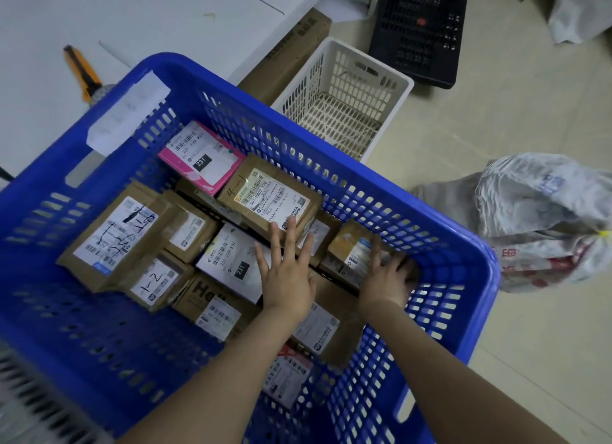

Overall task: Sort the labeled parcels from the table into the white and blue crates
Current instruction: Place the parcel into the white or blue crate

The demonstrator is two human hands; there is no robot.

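The blue crate [463, 245] fills the middle of the view and holds several labeled parcels. Among them are a pink parcel [202, 157], a brown box [271, 195] with a 507 label, a white parcel [231, 258] marked 231, and a large brown box [116, 235] at the left. My left hand [286, 271] lies flat with straight fingers on the parcels, fingertips touching the 507 box. My right hand [387, 274] reaches into the crate's right corner beside a small brown box [351, 245]; its fingers are partly hidden there. The white crate [347, 109] stands beyond on the floor.
A white table [132, 19] with an orange-and-black cutter [82, 69] lies at the upper left. A black crate [420, 29] stands at the top. A grey woven sack [536, 218] sits on the floor at the right. A cardboard box [291, 49] leans beside the table.
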